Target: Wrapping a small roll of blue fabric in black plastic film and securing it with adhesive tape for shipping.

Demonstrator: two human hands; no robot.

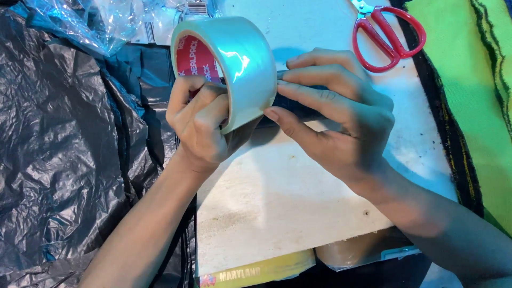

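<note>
A pale, rough-grained white board [277,208] fills the centre of the frame, its near edge overhanging a yellow packet [256,273] and a tan wrapped block [352,250] at the bottom. Crinkled black plastic sheeting [58,149], glossy and deeply creased, covers the whole left side and butts against the board's left edge.

Above the board's middle, two bare hands work a wide roll of clear packing tape [234,64], a smooth shiny band on a red cardboard core, held tilted in the upper centre of the frame. The left hand [200,125] grips the roll from below, fingers curled shut through and around the core and lower rim. The right hand [336,112] comes in from the lower right, fingers nearly straight and pressed together, the thumb tip touching the roll's outer band at its right edge; a dark object under these fingers is too hidden to identify.

The stretch of board below the hands lies bare down to its near edge. At the upper right, red-handled scissors [389,34] lie flat on the board, well apart from the hands. A bright green fuzzy cloth [480,96] with a dark frayed border runs down the right edge. Crumpled clear plastic film [96,21] sits at the upper left.
</note>
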